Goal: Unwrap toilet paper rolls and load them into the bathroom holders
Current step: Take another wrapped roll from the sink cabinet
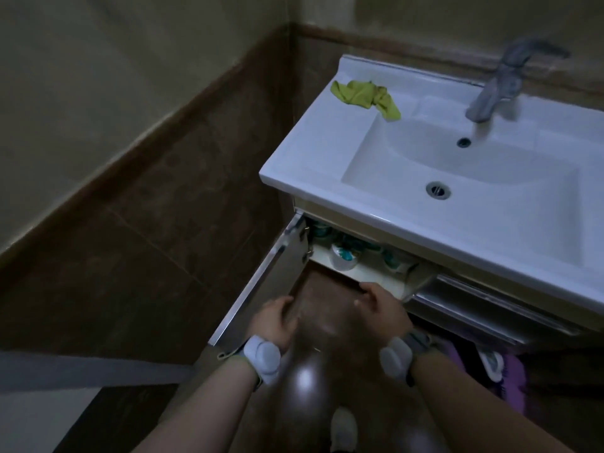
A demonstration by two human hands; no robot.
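Under the white sink, the vanity cabinet stands with its left door swung wide. On its shelf sit several wrapped toilet paper rolls in white and teal packaging, partly hidden by the sink's edge. My left hand hovers below the door's lower end with fingers curled loosely and nothing in it. My right hand is just in front of the shelf's front edge, fingers spread, holding nothing. Both wrists wear grey bands with white sensors.
The white sink basin with a metal tap fills the right. A yellow-green cloth lies on its left rim. Brown tiled wall runs along the left. A purple mat and a slipper lie on the dark floor at right.
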